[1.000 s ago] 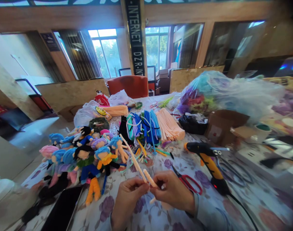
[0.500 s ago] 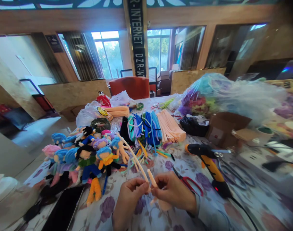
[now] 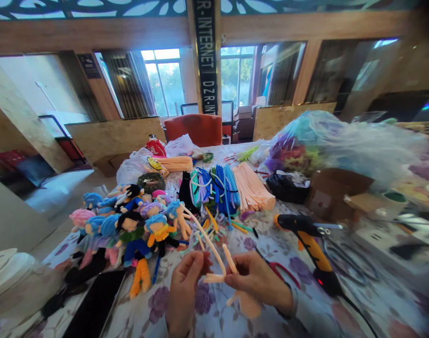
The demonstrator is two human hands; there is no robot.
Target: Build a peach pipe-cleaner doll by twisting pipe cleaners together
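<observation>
My right hand [image 3: 258, 281] is closed, pinching a peach pipe cleaner figure; a thick wrapped limb [image 3: 230, 259] sticks up past the thumb, and a rounded peach part [image 3: 249, 305] hangs below the palm. From the same pinch a long, thin peach pipe cleaner [image 3: 209, 239] arcs up and left, while a short bent end [image 3: 213, 278] points toward my other hand. My left hand [image 3: 187, 288] is just left of it, fingers pressed together. A short peach end shows above those fingertips, but whether they grip it is hidden.
Finished pipe cleaner dolls [image 3: 130, 230] are piled at left, near a phone [image 3: 95, 305]. Blue and peach pipe cleaner bundles [image 3: 253, 188] lie ahead. Red-handled scissors [image 3: 285, 274] and a glue gun [image 3: 311, 246] with its cord lie to the right. Plastic bags [image 3: 341, 145] stand behind.
My left hand has come away leftward from the pinch point, where both hands met. The short bent end now shows between them. The view has shifted slightly.
</observation>
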